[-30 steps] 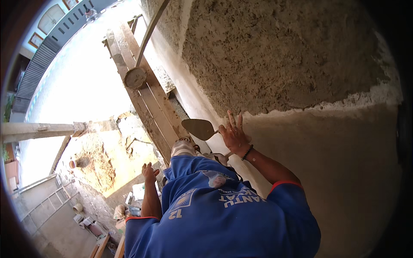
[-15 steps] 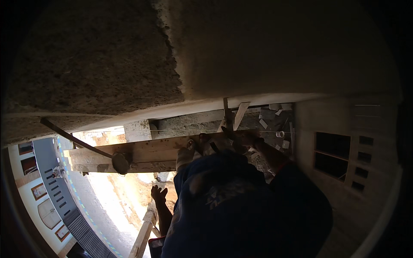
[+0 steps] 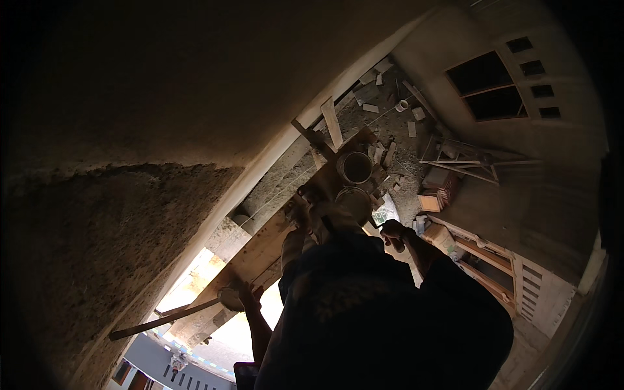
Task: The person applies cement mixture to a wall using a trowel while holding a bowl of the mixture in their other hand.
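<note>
Beside a pale round object on the plank, my left hand has its fingers apart; whether it touches the object is unclear in the shadow. A long wooden stick runs from that object toward the wall. My right hand, out to the right of my body, has curled fingers around something dark and thin that I cannot make out. Two round buckets stand at the plank's far end, ahead of my feet. My feet rest on the wooden plank.
A wall, part rough and part smooth, rises on the left. Wood pieces stand against it. Below lie rubble, a white pail and a wooden trestle. A window opening is in the far wall.
My view has turned, swinging the plank to a diagonal and revealing the buckets. My left hand has come to the round object. My right hand has moved from the plank to my right side.
</note>
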### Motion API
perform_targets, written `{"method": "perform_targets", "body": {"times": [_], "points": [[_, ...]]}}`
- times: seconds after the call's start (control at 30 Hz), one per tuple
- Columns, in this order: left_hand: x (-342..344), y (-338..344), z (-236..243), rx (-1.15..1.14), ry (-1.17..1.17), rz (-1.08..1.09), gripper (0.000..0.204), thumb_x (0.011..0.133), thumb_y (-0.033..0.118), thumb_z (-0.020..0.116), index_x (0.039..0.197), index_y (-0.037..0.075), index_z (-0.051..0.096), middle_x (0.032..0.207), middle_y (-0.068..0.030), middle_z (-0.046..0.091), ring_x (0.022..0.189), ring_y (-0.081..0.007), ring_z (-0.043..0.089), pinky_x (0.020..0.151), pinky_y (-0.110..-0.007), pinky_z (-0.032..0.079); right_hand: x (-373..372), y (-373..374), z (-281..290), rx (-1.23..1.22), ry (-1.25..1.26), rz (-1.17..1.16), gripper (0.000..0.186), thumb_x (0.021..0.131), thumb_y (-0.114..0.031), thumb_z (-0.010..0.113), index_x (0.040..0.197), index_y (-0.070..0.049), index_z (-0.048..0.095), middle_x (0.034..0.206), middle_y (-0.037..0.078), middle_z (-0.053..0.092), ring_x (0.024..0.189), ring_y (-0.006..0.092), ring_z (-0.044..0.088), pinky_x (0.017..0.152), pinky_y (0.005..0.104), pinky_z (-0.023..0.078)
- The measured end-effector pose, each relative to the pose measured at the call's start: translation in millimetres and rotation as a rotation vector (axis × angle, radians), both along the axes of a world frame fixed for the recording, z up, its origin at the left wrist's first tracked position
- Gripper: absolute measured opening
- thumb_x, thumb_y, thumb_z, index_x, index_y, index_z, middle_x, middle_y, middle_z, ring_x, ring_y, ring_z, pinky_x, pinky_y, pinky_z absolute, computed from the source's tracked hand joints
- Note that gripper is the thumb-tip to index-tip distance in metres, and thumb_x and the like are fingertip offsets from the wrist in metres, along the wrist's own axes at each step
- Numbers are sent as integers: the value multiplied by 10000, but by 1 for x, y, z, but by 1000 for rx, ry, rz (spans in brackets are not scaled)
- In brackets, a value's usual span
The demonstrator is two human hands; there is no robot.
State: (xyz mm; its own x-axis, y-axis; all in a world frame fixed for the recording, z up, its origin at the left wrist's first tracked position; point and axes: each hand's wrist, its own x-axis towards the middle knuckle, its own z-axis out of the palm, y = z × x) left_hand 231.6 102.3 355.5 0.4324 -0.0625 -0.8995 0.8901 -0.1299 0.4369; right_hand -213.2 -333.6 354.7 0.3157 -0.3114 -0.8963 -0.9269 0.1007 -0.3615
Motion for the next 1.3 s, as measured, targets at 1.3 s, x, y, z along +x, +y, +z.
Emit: {"method": "perform_targets", "body": {"times": [1.3], "points": [[-2,-311,-174,195,-173,-1353,663,870,204,657,1441,57,354,1324,-161,519,970,-233,591,781,-336,494,12,60,-225,-342,223,-907,186,822,-183,595,938,-56,525,925,159,543,736,359,603,611,454,513]]}}
